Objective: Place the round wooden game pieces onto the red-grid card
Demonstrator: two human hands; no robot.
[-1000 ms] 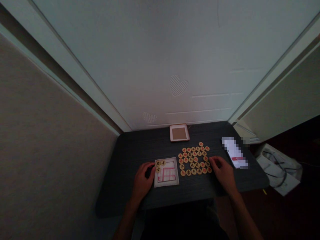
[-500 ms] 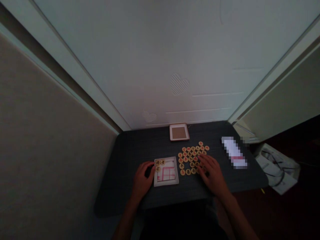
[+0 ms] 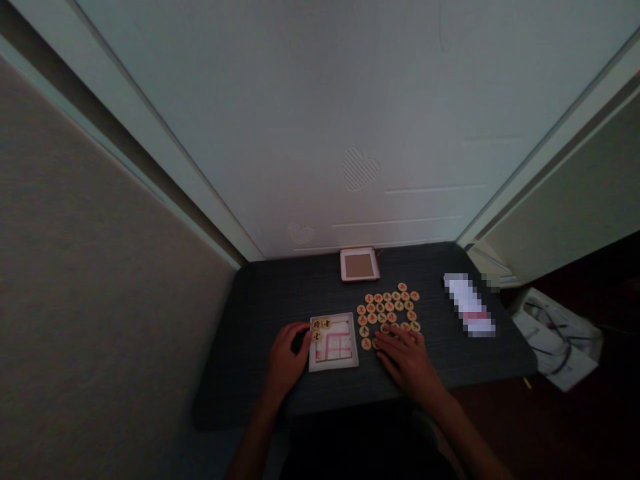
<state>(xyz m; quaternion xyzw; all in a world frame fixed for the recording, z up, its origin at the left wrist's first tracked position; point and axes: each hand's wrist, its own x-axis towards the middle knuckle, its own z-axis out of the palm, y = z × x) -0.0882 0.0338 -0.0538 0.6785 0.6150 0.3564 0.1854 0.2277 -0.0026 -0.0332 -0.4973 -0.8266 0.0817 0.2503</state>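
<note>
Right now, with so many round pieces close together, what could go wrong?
The right hand is over some of the round pieces, so a sideways slip might scatter them. The left hand is at the tray's left edge, so a bump could jog the three pieces in its far left corner.

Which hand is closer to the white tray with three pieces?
Left. The left hand is at the left edge of the white tray; the right hand is farther right, over other round pieces.
</note>
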